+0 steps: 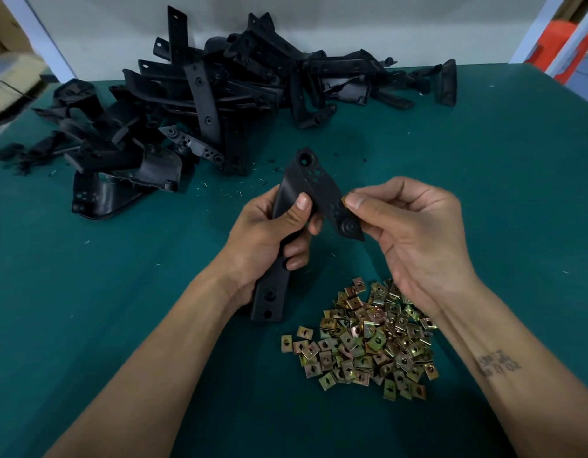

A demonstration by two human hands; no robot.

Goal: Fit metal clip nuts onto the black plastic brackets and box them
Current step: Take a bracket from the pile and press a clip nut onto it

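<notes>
1. Head view: your left hand (pixel 269 233) wraps the middle of the black bracket (pixel 306 200), thumb pressed on its face and fingers curled behind. This grip lifts the part off the green table (pixel 121 292) and tilts its perforated arm toward your other hand, so the slotted edge is easy to reach.
2. Your right hand (pixel 415 233) pinches a clip nut (pixel 345 200) between thumb and forefinger, right at the bracket's edge beside the small square holes. Only a sliver of brass shows, so whether the clip is already seated on the edge cannot be told.
3. The heap of loose clip nuts (pixel 368 335) lies just under your right wrist, probably so the next one is a short reach away.
4. The pile of unfitted brackets (pixel 193 104) sits at the far side of the table, well apart from your hands, which leaves working room in front of you.
5. Black shavings (pixel 273 161) are scattered between that pile and the held bracket.
6. No box shows here; a cardboard carton (pixel 8 24) is at the upper left edge, but its use is unclear.
</notes>
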